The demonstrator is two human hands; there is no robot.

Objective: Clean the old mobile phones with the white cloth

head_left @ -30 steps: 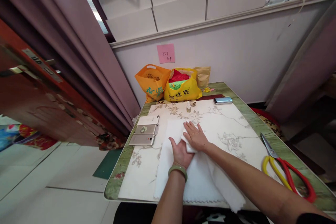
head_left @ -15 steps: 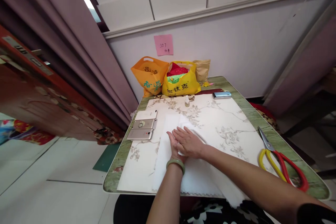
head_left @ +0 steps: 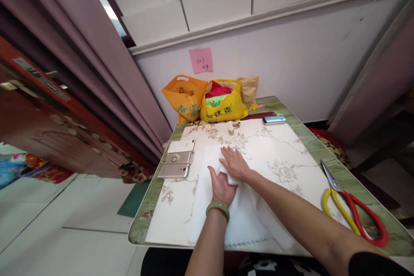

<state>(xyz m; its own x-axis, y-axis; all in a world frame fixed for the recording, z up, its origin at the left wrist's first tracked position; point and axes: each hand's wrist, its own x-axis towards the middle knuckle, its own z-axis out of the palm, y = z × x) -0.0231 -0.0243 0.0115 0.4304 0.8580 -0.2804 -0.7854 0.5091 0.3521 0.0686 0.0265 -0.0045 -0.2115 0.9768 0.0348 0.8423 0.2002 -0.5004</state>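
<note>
A white cloth point(head_left: 207, 224) with a zigzag-cut edge lies spread at the near side of the table. My left hand point(head_left: 223, 189), a pale green bangle on its wrist, rests on it palm up with the thumb stretched out. Its fingers go out of sight under a folded part of the cloth. On top of that fold my right hand point(head_left: 234, 164) lies flat, fingers extended, pressing over the left fingers.
Three phones point(head_left: 174, 158) lie at the left. Scissors point(head_left: 349, 207) with red and yellow handles are at the right. Behind stand an orange bag point(head_left: 186, 99), a yellow bag point(head_left: 223, 110) and a brown pouch point(head_left: 249, 89). A small bottle point(head_left: 230, 128) and a blue case point(head_left: 274, 120) sit farther back.
My right hand has slid forward, away from the left palm, which now shows more. The left hand has turned more palm up. The view has tilted slightly.
</note>
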